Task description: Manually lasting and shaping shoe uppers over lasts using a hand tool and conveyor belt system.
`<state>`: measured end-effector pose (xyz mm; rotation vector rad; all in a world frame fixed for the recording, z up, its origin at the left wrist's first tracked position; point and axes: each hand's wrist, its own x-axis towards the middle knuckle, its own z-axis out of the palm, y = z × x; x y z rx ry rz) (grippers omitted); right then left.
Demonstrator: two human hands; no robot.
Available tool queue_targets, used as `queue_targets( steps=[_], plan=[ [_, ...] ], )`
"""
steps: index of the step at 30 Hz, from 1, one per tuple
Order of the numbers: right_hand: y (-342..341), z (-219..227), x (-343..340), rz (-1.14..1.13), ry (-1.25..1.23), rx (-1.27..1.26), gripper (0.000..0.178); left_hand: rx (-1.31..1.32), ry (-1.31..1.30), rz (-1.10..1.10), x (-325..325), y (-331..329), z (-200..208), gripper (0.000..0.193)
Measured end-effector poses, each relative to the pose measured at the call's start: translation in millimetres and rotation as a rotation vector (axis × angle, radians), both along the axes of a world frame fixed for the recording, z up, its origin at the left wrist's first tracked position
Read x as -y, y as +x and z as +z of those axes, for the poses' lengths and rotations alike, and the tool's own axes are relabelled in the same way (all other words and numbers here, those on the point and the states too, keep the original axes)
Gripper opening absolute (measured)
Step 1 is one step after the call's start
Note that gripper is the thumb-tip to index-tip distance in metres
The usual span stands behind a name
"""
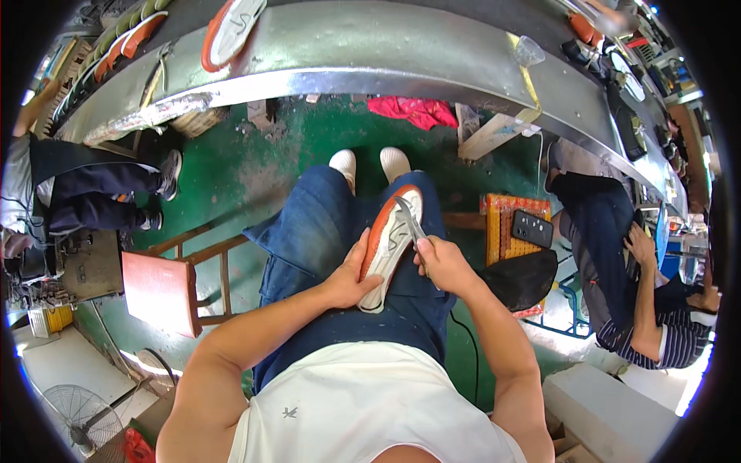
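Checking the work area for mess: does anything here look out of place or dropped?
A crumpled red cloth lies on the green floor under the metal conveyor edge, seemingly dropped. The shoe sole sits steady between the left hand and the right hand, which holds scissors.

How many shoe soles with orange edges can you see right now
At least 3: one sole on the lap, held by the left hand; one on the metal bench; one at the bench's far left. The row beside it may hold more.

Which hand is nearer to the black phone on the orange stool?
Right. The right hand holds scissors at the shoe sole, on the side toward the phone; the left hand grips the sole's far side.
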<state>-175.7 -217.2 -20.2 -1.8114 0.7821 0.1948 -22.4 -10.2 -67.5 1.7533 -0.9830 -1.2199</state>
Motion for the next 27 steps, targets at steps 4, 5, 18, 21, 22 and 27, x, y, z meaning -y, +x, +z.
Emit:
queue_targets(
  steps=[4,5,18,21,22,27],
  plan=[
    [-16.7,-22.0,5.0,-0.219,0.348,0.249,0.052,-0.342,-0.036,0.073,-2.5,30.9,13.1,0.086],
    [-24.4,-28.2,5.7,-0.278,0.399,0.288,0.052,-0.538,-0.098,0.169,-1.4,38.3,26.6,0.078],
    [-39.8,-81.6,19.3,-0.283,0.571,0.221,0.051,-0.071,-0.269,0.243,322.3,304.5,251.8,0.049],
    [-36.5,-79.9,30.1,-0.343,0.734,0.228,0.051,0.905,-0.074,0.099,395.4,342.0,235.8,0.057],
    [-33.6,-72.7,33.7,-0.355,0.729,0.189,0.052,1.534,0.055,-0.002,413.3,348.9,226.7,0.065],
    [-20.9,-76.3,44.4,-0.291,0.729,0.183,0.058,1.755,0.184,-0.127,420.7,425.4,149.1,0.058]
  ],
)
